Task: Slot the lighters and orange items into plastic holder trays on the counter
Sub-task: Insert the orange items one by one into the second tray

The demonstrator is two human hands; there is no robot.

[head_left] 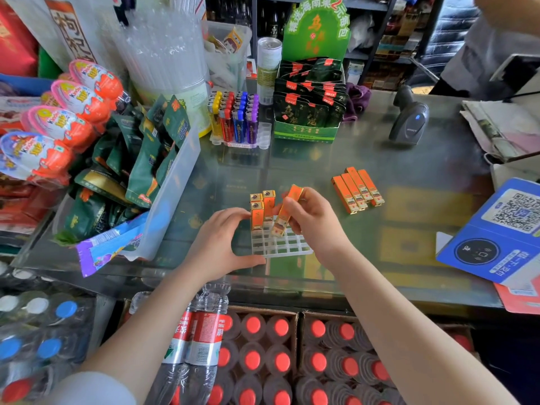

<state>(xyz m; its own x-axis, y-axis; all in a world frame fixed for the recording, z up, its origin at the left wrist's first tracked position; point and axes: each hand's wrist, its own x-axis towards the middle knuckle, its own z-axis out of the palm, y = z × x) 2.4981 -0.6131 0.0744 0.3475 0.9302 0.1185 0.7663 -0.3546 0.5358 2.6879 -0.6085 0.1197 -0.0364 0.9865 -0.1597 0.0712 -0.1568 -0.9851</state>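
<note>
A clear plastic grid tray (287,247) lies on the glass counter near its front edge. Three orange lighters (261,210) stand upright in its far left slots. My right hand (314,220) holds another orange lighter (285,212) tilted, its lower end over the tray's slots. My left hand (222,244) cups the tray's left side, thumb at its near corner and fingers by the standing lighters. Several more orange lighters (358,190) lie flat on the counter to the right. A second tray of coloured lighters (235,119) stands further back.
A clear bin of green packets (140,171) sits left, with chocolate eggs (73,112) beyond. A green display box (309,106) and barcode scanner (409,118) stand at the back. A blue QR sign (502,229) lies right. Bottles fill crates below the counter.
</note>
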